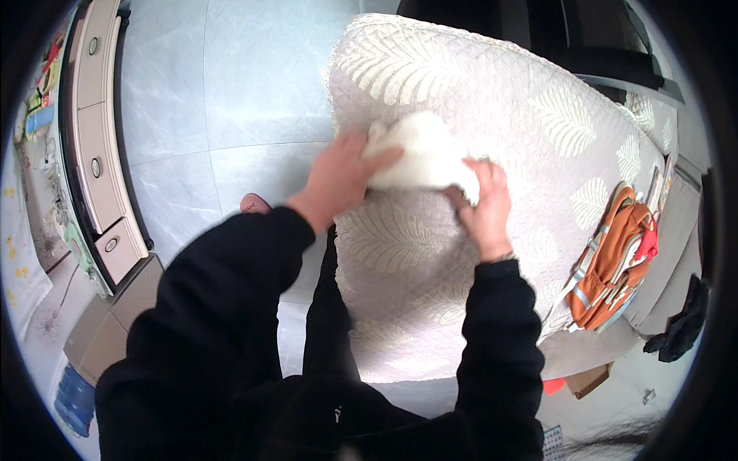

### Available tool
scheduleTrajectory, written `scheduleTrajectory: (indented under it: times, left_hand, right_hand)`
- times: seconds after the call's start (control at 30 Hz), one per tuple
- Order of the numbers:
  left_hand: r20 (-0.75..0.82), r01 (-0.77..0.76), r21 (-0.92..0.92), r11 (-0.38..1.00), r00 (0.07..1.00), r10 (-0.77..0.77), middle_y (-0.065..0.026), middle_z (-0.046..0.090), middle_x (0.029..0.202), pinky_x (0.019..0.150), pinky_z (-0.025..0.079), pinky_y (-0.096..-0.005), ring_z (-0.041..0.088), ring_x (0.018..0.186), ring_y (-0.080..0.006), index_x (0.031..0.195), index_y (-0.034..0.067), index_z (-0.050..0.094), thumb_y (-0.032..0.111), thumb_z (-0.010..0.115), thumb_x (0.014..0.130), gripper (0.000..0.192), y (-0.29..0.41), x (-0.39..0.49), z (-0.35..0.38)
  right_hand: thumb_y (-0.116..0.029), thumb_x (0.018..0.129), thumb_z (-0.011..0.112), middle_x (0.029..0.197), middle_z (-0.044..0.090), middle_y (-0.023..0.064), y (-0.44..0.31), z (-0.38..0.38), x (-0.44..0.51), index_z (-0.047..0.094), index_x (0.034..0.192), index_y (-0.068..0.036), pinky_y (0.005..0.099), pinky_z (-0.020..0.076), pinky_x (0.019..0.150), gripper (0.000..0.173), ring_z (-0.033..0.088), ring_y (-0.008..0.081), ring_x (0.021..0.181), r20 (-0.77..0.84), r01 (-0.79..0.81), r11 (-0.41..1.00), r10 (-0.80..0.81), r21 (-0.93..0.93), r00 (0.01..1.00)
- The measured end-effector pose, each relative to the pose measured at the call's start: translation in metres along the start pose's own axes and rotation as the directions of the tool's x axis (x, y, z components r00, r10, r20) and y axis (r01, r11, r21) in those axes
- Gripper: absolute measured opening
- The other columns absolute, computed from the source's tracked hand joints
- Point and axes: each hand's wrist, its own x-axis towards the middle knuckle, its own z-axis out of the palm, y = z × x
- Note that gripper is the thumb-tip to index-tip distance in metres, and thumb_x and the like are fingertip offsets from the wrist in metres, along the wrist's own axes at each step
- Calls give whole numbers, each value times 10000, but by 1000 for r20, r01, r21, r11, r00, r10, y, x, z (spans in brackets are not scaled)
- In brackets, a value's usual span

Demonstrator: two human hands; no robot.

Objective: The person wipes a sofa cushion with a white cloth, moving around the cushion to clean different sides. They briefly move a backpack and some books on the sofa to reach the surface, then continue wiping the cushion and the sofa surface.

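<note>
A cream-white piece of fabric [424, 152], bunched or folded, is between my two hands above a quilted cover with leaf patterns [392, 236]. My left hand [346, 173] grips the fabric's left end, thumb lying across its top. At the opposite end, the fingers and thumb of my right hand [487, 204] pinch a drooping corner. Motion blurs both hands and the cloth, so its exact kind cannot be made out. Whether its underside touches the cover is hidden.
An orange backpack [614, 259] lies at the cover's right side, by a grey sofa [663, 265]. Grey floor tiles [259, 75] extend to the left, up to a cabinet with drawers [95, 144]. A blue water jug [75, 400] stands lower left, and a cardboard box [589, 380] lower right.
</note>
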Motion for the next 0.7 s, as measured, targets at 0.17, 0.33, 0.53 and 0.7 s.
scheduleTrajectory:
  times: [0.17,0.33,0.53,0.7]
  left_hand:
    - [-45,36,-79,996,998,-40,-142,567,1136,899,488,-426,556,1049,-343,1317,361,623,31,581,822,596,23,-85,40]
    - [-155,21,-188,982,987,-51,-102,569,1089,833,484,-409,545,1030,-308,1310,388,631,88,575,831,568,13,-91,73]
    - [-288,-77,-320,944,957,-20,-89,551,1068,870,474,-391,544,1005,-287,1280,388,661,83,615,764,601,3,-91,77]
    - [-345,-105,-311,945,938,-10,-64,563,1067,855,480,-377,549,1029,-262,1285,384,650,62,639,772,606,-2,-93,85]
  right_hand:
    - [-113,606,846,1031,578,119,-19,20,-59,596,1118,-123,448,453,873,570,535,362,1021,77,-52,999,51,15,996]
    - [-190,713,771,1006,582,135,-1,32,-58,562,1114,-87,459,465,843,464,552,377,987,59,45,998,-48,45,997]
    - [-204,741,792,997,573,134,18,39,-59,546,1112,-77,438,479,821,463,574,357,958,75,154,988,-154,8,985]
    - [-188,740,799,1000,566,138,34,50,-63,550,1121,-69,429,483,839,471,584,353,960,-11,235,972,-235,14,972]
